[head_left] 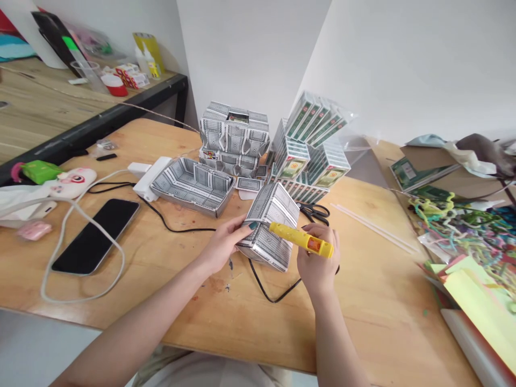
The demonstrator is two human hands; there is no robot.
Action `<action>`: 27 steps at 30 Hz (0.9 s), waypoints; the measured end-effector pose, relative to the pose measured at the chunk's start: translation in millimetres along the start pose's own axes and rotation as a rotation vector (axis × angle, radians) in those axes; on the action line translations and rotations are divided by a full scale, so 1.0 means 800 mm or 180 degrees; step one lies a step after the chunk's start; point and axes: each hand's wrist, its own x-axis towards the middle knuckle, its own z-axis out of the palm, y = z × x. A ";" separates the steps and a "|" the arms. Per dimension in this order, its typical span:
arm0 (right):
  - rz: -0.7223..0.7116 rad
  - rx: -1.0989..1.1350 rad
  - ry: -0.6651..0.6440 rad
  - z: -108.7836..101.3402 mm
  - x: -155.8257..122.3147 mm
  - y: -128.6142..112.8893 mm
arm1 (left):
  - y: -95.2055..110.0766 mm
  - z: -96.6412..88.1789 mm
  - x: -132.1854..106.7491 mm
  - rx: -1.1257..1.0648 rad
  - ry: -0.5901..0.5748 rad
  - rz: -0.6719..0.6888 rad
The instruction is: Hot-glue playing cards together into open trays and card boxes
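My left hand [226,242] is closed on the left side of a folded piece made of grey patterned playing cards [271,226], holding it just above the wooden table [363,301]. My right hand [318,260] grips a yellow glue gun [301,238] with its nozzle pointing left onto the card piece. A black cord [266,285] runs from under the piece across the table.
An open tray of the same cards [193,185] lies behind, with stacked card boxes [235,137] and packs of card decks [310,156]. Black scissors [316,212], a dark phone [97,234], a white charger [151,174] and cables lie around. Coloured paper and pipe cleaners [463,236] crowd the right.
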 end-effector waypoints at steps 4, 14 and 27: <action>-0.0025 -0.0047 0.0051 0.001 0.000 -0.001 | -0.001 0.000 0.001 -0.0091 0.0027 -0.0019; 0.0410 -0.0165 0.0235 0.006 -0.007 -0.004 | -0.001 -0.006 0.004 -0.0523 -0.0059 -0.0313; 0.2673 0.0849 0.0821 -0.008 0.020 0.019 | -0.006 -0.011 0.006 -0.0737 -0.0294 -0.0866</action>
